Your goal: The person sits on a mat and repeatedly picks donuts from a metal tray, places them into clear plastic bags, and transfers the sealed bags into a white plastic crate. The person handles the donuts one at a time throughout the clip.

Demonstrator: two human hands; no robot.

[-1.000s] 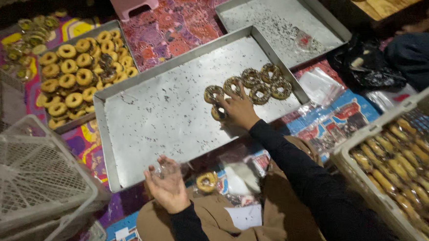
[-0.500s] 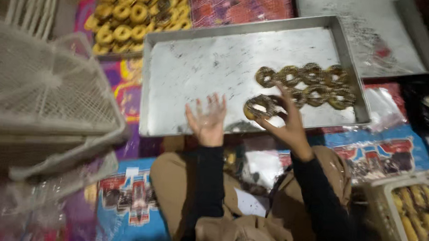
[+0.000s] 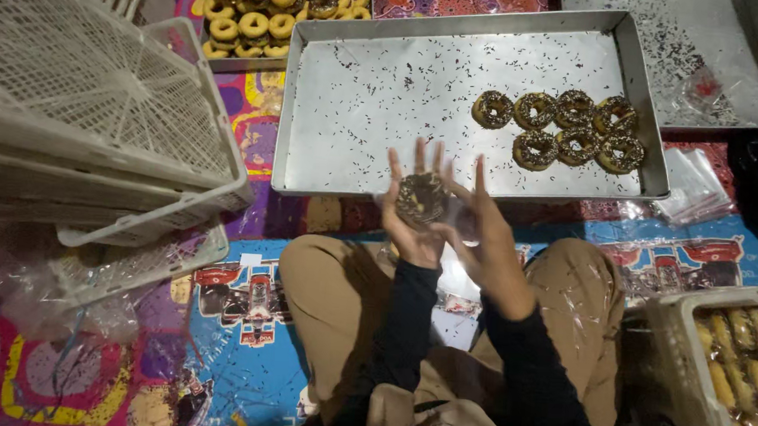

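My left hand (image 3: 408, 227) is raised palm-up at the near edge of a big metal tray (image 3: 377, 92) and cradles a chocolate donut with sprinkles (image 3: 420, 198), fingers spread around it. My right hand (image 3: 485, 244) is close beside it, fingers pointing up and thumb towards the donut. Something thin and clear shows between the two hands, and I cannot tell whether the right hand grips it. Several more sprinkled chocolate donuts (image 3: 565, 128) lie in two rows at the tray's right end. Loose sprinkles are scattered over the tray.
Stacked white plastic crates (image 3: 99, 112) stand at the left. A tray of plain yellow donuts (image 3: 269, 8) is at the top, and a second metal tray (image 3: 707, 57) at the top right. Clear plastic bags (image 3: 691, 190) lie to the right. A crate of long pastries (image 3: 734, 370) sits at the bottom right.
My right hand has left the row of donuts on the tray. One donut now lies in my left palm, and both hands have drawn back to the tray's near edge.
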